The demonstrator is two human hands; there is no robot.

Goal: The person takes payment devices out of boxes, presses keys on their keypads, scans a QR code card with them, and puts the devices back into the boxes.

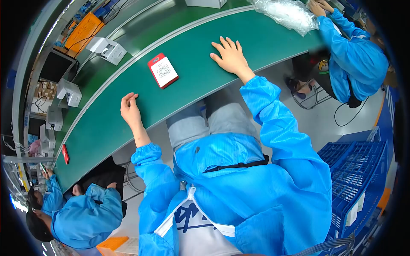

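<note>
My right hand [231, 56] lies palm down on the green bench top [192, 64], its fingers spread and nothing under them that I can see. Over the left part of the bench is my left hand [130, 112], turned on its side with loosely bent fingers and no object visible in it. Between the two hands, apart from both, a red flat case with a white QR-code label [164, 72] lies on the bench.
Several white open boxes [112, 51] stand along the far side. A small red object [65, 154] lies at the bench's left end. Clear plastic bags [287, 16] are heaped beside a co-worker [356, 59] at right. Another person [87, 215] sits at left. Blue crates [350, 170] stand behind right.
</note>
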